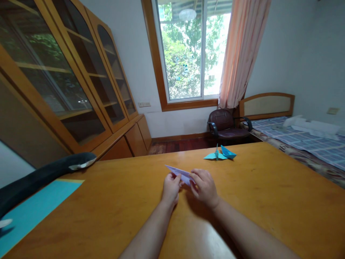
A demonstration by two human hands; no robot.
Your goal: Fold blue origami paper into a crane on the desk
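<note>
A folded piece of purple origami paper [178, 172] is held just above the wooden table [129, 212], its pointed end towards the upper left. My left hand [170, 188] pinches its lower left edge, thumb on top. On the right end, my right hand [204, 186] grips the paper between thumb and fingers, hiding that end. Beyond my right hand, a light-blue paper crane [216, 155] stands on the table with wings spread. Beside it lies a folded blue paper boat [228, 153].
Teal paper sheets [45, 203] lie at the left under a dark, long plush-like object [51, 169]. A glass-fronted cabinet [107, 104] stands at the left. Past the far table edge are an office chair [228, 124] and a bed [302, 138].
</note>
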